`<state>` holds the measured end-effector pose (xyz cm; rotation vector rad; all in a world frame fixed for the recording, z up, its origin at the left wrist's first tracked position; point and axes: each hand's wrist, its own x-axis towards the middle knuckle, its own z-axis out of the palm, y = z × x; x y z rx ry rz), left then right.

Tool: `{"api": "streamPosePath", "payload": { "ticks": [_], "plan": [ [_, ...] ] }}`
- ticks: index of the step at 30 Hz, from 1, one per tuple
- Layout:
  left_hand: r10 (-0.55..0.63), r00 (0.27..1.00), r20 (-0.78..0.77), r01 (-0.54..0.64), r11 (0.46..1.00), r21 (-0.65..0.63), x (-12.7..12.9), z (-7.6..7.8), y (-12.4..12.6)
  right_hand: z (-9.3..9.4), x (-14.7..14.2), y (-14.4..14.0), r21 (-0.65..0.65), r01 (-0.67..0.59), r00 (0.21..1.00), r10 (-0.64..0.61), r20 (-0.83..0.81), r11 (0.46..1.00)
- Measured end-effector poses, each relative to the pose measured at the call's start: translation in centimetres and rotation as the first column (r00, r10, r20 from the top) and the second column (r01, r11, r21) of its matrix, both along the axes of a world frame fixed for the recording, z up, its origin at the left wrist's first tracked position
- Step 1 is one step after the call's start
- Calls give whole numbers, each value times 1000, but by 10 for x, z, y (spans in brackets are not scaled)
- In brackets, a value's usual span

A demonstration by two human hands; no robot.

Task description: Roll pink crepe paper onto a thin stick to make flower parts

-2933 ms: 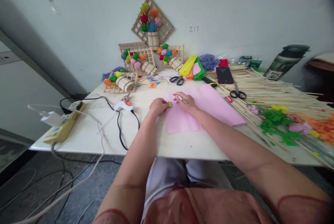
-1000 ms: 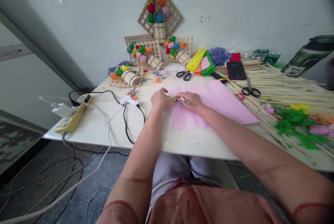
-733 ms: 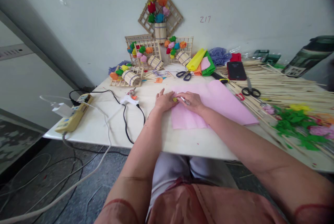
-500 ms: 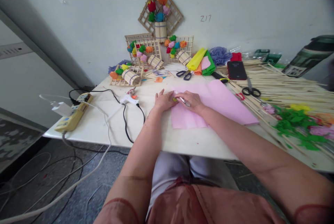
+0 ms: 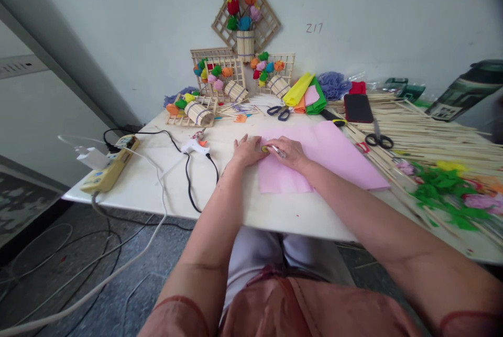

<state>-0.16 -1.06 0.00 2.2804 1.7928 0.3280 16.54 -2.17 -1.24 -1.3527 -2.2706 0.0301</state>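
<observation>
A sheet of pink paper (image 5: 334, 153) lies on the white table under both hands. My left hand (image 5: 248, 151) rests at its left edge with fingers spread, the thumb side against a small yellowish round piece (image 5: 264, 149). My right hand (image 5: 290, 152) is closed around a pen (image 5: 279, 151), its tip side at that round piece. The fingers partly cover the piece, so its exact shape and any mark on the paper are hidden.
A white glue gun (image 5: 195, 147) and a power strip (image 5: 112, 164) with cables lie left. Blue-handled scissors (image 5: 280, 111), folded coloured paper (image 5: 298, 90), black scissors (image 5: 378, 139), a phone (image 5: 358, 108), wooden sticks (image 5: 424, 127) and green scraps (image 5: 442, 190) lie behind and right. Stick-and-flower decorations (image 5: 198, 112) stand behind.
The camera view has shifted slightly. Both hands stay at the round piece, and the pen has tilted a little. The phone screen, lit before, is dark now.
</observation>
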Motion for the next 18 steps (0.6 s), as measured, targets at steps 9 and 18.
{"api": "streamPosePath", "payload": {
  "ticks": [9,18],
  "plan": [
    [34,999,16,-34,999,22,-2,-1,1,5,-2,-3,-94,57,996,-63,-63,994],
    [24,999,43,-25,1000,15,-3,0,1,3,-1,-1,-67,37,998,-41,-51,997]
  ]
}}
